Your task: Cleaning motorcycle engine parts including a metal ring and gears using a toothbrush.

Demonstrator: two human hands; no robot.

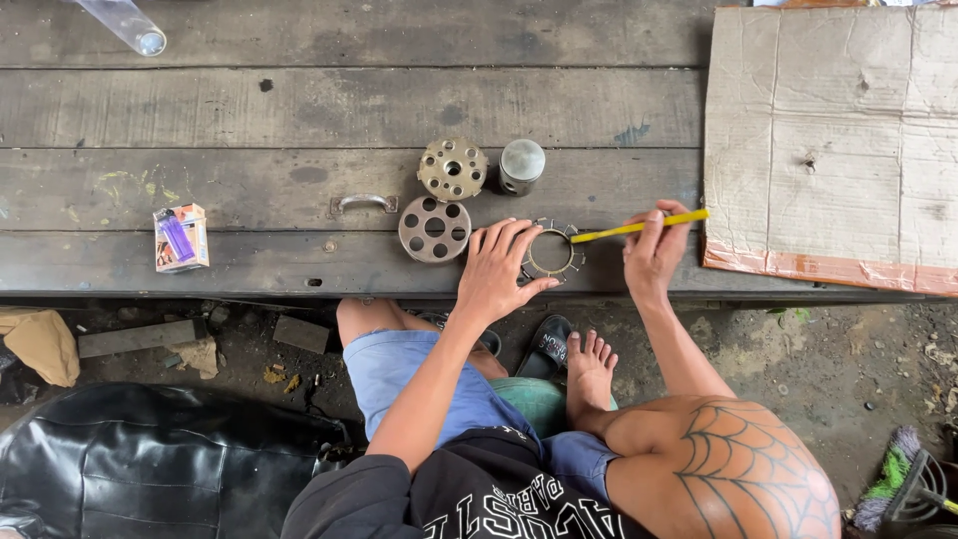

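Note:
My left hand [496,269] rests on the dark wooden platform [249,110], its fingertips pressing the left side of a thin metal ring [552,252] with small tabs around it. My right hand [654,250] grips a yellow tool [639,226], a slim stick whose tip reaches the ring's right edge. Just left of my left hand lies a round perforated metal disc [434,230]. Behind it sit a second perforated disc [452,169] and a short metal cylinder [521,165].
A flattened cardboard sheet [833,140] covers the platform's right part. A small box with a purple lighter [181,238] lies at the left, a metal handle [363,203] is fixed to the planks, and a clear bottle [125,22] lies at the back. A black sandal [544,346] rests below.

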